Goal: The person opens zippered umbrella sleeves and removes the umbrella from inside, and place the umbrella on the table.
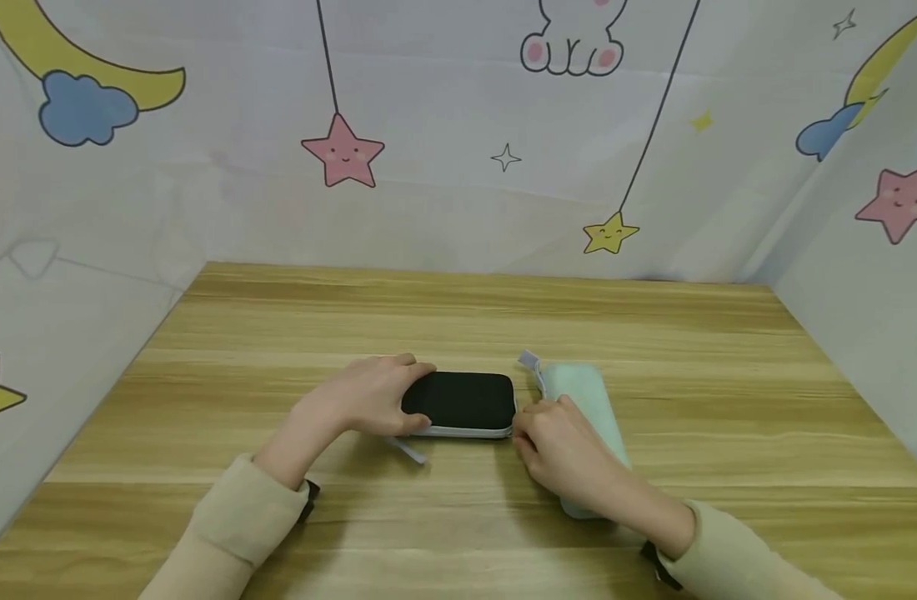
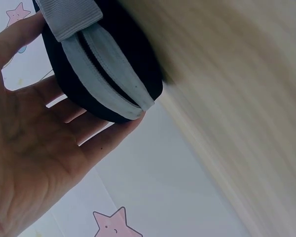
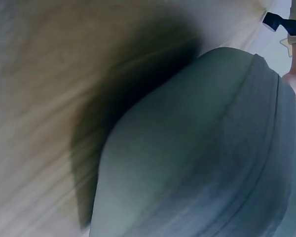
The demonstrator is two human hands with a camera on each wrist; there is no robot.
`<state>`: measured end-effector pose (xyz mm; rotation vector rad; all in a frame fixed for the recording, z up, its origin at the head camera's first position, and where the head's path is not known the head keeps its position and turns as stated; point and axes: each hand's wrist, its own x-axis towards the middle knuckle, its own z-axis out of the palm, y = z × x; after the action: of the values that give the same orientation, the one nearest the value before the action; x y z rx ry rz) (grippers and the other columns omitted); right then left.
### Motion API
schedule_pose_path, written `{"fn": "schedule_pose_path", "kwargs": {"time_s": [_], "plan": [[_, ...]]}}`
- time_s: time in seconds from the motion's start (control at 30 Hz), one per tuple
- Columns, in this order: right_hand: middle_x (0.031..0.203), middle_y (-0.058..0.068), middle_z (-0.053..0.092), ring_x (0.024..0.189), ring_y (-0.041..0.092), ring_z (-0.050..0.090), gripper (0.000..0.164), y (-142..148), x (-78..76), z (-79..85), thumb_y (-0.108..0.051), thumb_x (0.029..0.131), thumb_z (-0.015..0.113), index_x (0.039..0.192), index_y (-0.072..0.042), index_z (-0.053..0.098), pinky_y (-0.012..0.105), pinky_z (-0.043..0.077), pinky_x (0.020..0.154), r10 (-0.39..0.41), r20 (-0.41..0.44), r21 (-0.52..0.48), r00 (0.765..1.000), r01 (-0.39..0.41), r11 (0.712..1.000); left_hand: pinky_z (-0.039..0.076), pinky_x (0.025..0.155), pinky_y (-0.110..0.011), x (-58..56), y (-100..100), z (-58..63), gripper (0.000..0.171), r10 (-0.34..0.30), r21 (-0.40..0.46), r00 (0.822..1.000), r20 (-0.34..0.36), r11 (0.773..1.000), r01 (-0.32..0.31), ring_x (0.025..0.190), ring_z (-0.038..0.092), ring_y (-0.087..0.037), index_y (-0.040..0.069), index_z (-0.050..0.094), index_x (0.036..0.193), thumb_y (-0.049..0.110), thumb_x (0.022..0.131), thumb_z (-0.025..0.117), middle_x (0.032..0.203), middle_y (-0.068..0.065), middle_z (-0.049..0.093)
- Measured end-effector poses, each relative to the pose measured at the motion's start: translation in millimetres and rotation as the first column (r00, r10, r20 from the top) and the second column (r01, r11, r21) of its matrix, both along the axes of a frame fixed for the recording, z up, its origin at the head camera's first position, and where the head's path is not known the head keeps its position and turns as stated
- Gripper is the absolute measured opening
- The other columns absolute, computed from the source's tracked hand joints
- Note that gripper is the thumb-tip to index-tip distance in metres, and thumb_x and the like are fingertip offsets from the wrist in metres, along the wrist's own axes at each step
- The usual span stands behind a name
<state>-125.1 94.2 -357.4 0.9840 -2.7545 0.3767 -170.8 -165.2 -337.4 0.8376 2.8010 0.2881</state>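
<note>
A black zip case (image 1: 462, 400) with a light grey zipper lies flat on the table in the head view. My left hand (image 1: 376, 392) grips its left end, thumb on the near side and fingers on the far side. The left wrist view shows the grey zipper tape (image 2: 101, 66) and a grey fabric tab (image 2: 71, 17) at that end. At the near right corner of the case, my right hand (image 1: 563, 446) has its fingers curled in a pinch on the zipper pull, mostly hidden behind them. Beneath the right hand and forearm lies a mint green zip case (image 1: 582, 392).
The mint green case has a grey strap (image 1: 531, 363) at its far end. Its rounded end (image 3: 153, 163) fills much of the right wrist view. The wooden table (image 1: 466, 317) is bordered by white cloth (image 1: 443, 217) printed with stars, moons and clouds.
</note>
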Motion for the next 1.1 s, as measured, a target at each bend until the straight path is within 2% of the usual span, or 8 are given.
{"fn": "schedule_pose_path", "kwargs": {"time_s": [0.13, 0.37, 0.67, 1.1], "plan": [[0.057, -0.010, 0.053, 0.056, 0.001, 0.038, 0.027, -1.4, 0.6, -0.6, -0.003, 0.078, 0.070, 0.060, -0.017, 0.057, 0.020, 0.025, 0.060, -0.009, -0.003, 0.000, 1.000, 0.009, 1.000, 0.047, 0.098, -0.046, -0.1, 0.2, -0.4, 0.066, 0.004, 0.001, 1.000, 0.006, 1.000, -0.004, 0.115, 0.060, -0.030, 0.011, 0.049, 0.140, 0.041, 0.083, 0.067, 0.132, -0.011, 0.057], [0.060, -0.009, 0.057, 0.056, 0.000, 0.039, 0.021, -3.7, 3.1, 1.0, -0.004, 0.080, 0.070, 0.064, -0.015, 0.063, 0.020, 0.027, 0.061, -0.039, 0.046, -0.006, 0.998, 0.039, 0.999, 0.048, 0.097, -0.047, -0.8, 0.3, -1.7, 0.066, -0.002, 0.002, 1.000, -0.009, 1.000, 0.002, 0.113, 0.061, -0.030, 0.009, 0.050, 0.139, 0.039, 0.083, 0.068, 0.129, -0.011, 0.058], [0.064, -0.008, 0.057, 0.056, 0.000, 0.041, 0.016, -6.3, 6.2, -0.2, -0.005, 0.080, 0.071, 0.068, -0.014, 0.065, 0.023, 0.038, 0.064, -0.045, 0.056, -0.016, 0.997, 0.046, 0.999, 0.048, 0.097, -0.047, 0.5, 0.0, -1.0, 0.067, -0.004, -0.009, 1.000, -0.005, 1.000, 0.004, 0.115, 0.060, -0.030, 0.009, 0.049, 0.140, 0.040, 0.083, 0.067, 0.131, -0.012, 0.058], [0.060, -0.009, 0.049, 0.055, 0.002, 0.039, 0.022, -7.8, 5.9, -1.2, -0.005, 0.079, 0.070, 0.063, -0.017, 0.059, 0.025, 0.039, 0.064, -0.044, 0.041, -0.014, 0.998, 0.045, 0.999, 0.047, 0.098, -0.047, 0.4, 0.0, -0.2, 0.067, -0.003, -0.006, 1.000, -0.002, 1.000, 0.003, 0.115, 0.060, -0.031, 0.009, 0.049, 0.140, 0.039, 0.084, 0.067, 0.130, -0.012, 0.058]]}}
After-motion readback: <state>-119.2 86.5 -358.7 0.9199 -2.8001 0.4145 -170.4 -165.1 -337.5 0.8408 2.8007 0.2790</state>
